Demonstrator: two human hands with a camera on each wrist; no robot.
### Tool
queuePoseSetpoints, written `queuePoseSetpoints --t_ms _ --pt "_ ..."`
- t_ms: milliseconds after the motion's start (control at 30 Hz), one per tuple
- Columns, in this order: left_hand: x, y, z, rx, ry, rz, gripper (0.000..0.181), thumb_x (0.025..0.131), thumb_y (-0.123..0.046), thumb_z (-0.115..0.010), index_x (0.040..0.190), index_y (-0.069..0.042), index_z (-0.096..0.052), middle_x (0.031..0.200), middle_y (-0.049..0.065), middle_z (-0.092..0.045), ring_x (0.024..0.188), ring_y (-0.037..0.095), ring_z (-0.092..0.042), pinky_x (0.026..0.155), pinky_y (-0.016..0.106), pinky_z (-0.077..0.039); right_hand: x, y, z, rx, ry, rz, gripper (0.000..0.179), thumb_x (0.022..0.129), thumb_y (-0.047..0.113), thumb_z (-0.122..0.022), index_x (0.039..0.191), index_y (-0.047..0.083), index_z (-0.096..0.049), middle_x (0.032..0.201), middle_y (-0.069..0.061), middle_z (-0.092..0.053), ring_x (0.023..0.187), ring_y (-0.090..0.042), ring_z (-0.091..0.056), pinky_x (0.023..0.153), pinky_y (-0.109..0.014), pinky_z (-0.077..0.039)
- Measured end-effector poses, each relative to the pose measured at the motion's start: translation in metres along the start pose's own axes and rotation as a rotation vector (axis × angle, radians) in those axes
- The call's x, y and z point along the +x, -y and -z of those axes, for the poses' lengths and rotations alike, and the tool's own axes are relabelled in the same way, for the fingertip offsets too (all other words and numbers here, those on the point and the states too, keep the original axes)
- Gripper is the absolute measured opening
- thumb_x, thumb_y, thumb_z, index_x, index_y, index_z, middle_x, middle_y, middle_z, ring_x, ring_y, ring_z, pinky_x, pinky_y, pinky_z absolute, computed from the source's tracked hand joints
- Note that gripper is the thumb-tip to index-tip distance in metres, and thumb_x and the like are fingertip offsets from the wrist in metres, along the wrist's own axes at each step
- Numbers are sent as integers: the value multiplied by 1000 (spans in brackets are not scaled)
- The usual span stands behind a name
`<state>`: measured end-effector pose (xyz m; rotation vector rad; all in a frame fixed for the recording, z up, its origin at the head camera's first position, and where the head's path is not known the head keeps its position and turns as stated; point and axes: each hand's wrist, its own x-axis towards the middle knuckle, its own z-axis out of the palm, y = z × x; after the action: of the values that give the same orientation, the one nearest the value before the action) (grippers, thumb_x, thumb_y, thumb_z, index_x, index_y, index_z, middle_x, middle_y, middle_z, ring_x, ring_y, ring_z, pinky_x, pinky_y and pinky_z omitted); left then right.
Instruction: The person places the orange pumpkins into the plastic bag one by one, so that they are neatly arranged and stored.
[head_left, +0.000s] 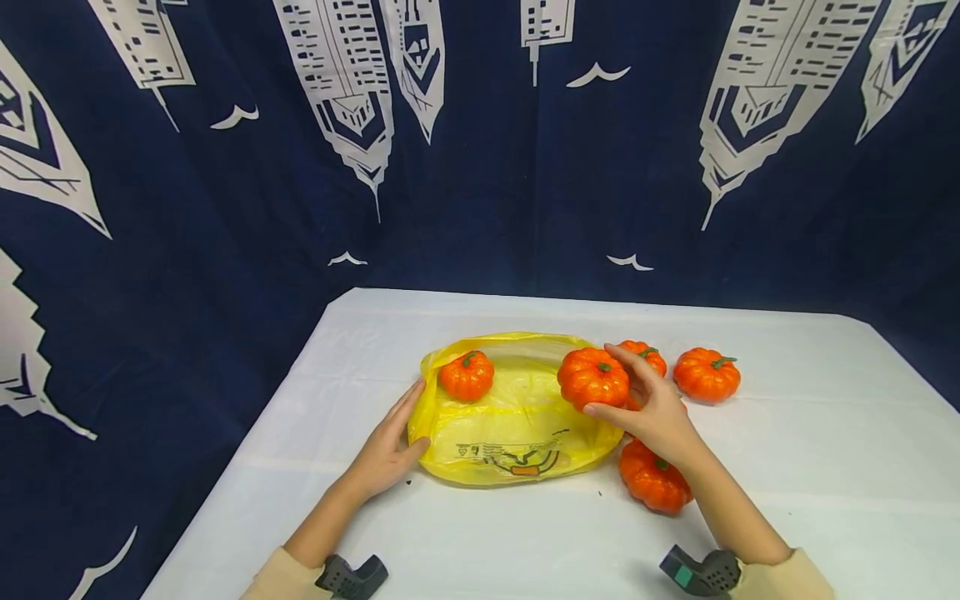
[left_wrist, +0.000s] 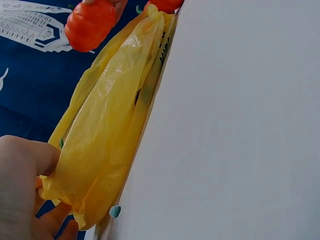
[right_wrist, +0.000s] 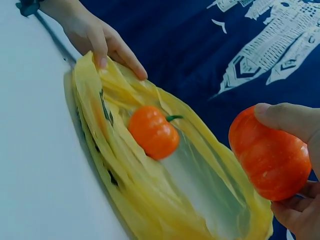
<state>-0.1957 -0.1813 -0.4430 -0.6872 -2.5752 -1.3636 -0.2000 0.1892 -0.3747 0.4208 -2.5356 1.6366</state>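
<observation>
A yellow plastic bag (head_left: pixel 517 425) lies on the white table with its mouth spread wide. Inside its left part sits a small orange pumpkin (head_left: pixel 467 376) with a green stem, also seen in the right wrist view. My left hand (head_left: pixel 390 446) holds the bag's left end, thumb at the near side and fingers at the far side. In my right hand (head_left: pixel 660 417) is another orange pumpkin (head_left: pixel 592 379), gripped between thumb and fingers above the bag's right rim. The left wrist view shows the held pumpkin (left_wrist: pixel 90 25) raised above the bag.
To the right of the bag, more pumpkins lie on the white table (head_left: pixel 825 442): one nearer (head_left: pixel 654 477), one farther right (head_left: pixel 707 375), and one behind my right hand (head_left: pixel 645 354). Another is mostly hidden by that hand. A dark blue printed cloth (head_left: pixel 487 208) hangs behind the table.
</observation>
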Motion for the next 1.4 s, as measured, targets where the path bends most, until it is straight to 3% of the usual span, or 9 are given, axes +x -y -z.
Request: queuePoseSetpoints --t_ms 133,233,467,800,1400 --pt "0 0 0 5 2 -1 82 85 2 -61 156 -7 -20 161 11 -19 146 30 -18 115 51 -18 5 6 -9 16 23 -25 82 82 25 -80 151 15 -36 151 -12 -39 136 -34 -40 108 -50 -36" --pt "-1 0 1 7 2 0 82 85 2 -61 156 -7 -21 160 12 -19 146 30 -18 115 51 -18 8 9 -16 15 29 -53 85 81 28 -80 152 16 -34 151 -13 -38 134 -37 -40 106 -54 -38" --pt "-2 1 1 7 8 6 81 85 1 -60 156 -6 -20 160 11 -19 146 30 -18 115 51 -18 17 12 -38 -16 -6 -106 89 78 32 -82 151 11 -34 151 -14 -38 135 -38 -38 108 -51 -36" --pt "-3 0 1 13 6 13 81 85 0 -61 156 -6 -21 160 12 -20 145 31 -19 115 51 -18 29 14 -72 -16 -34 -134 87 77 24 -83 149 9 -37 148 -15 -38 130 -36 -43 104 -49 -42" --pt "1 0 2 -2 15 4 82 86 1 -61 156 -7 -20 161 12 -19 146 30 -18 116 51 -17 56 5 -96 -21 -69 -179 86 78 18 -82 149 6 -34 149 -16 -39 130 -37 -44 105 -51 -40"
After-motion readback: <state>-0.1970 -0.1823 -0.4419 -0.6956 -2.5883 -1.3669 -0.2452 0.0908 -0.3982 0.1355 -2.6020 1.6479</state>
